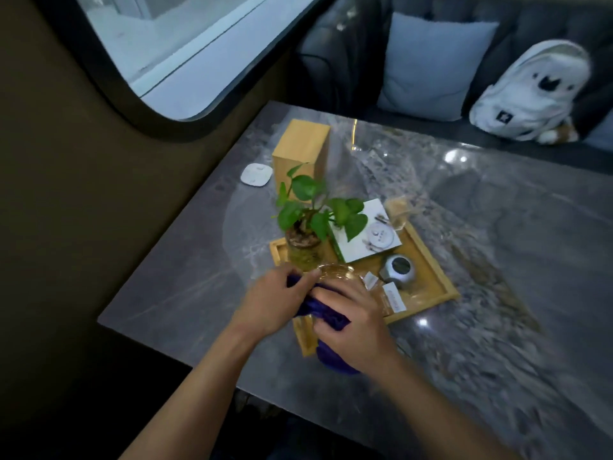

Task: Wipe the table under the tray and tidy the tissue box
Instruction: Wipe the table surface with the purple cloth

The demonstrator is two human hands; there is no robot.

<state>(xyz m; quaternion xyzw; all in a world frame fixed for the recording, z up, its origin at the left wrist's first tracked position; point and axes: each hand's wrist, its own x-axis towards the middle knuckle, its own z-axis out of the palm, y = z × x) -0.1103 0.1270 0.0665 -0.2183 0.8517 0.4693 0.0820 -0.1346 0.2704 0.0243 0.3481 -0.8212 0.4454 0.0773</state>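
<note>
A grey marble-patterned table [497, 227] fills most of the view, with a dark sofa [365, 44] behind it bearing a pale cushion [434, 61] and a white backpack [530, 94]. On the table sits a wooden tray [431, 260], loaded with a potted plant [308, 220] in a glass jar, a white card [368, 237], a small grey round pot [398, 270], a clear glass dish [338, 272] and some sachets [393, 295]. Beyond the tray, near the wall, the wooden tissue box [303, 151] stands upright on end, and a small white device [256, 174] lies just beside it. Over the tray's near corner both hands work a dark blue cloth [326, 315]: the left hand [272, 300] pinches one end with fingers curled closed, and the right hand [356, 322] is clenched around the bunched middle. This looks like readying the cloth, folding or gathering it before wiping. The tray still rests on the table, so the next move likely calls for lifting or sliding it aside carefully, keeping the plant jar steady, to bare the surface beneath.
</note>
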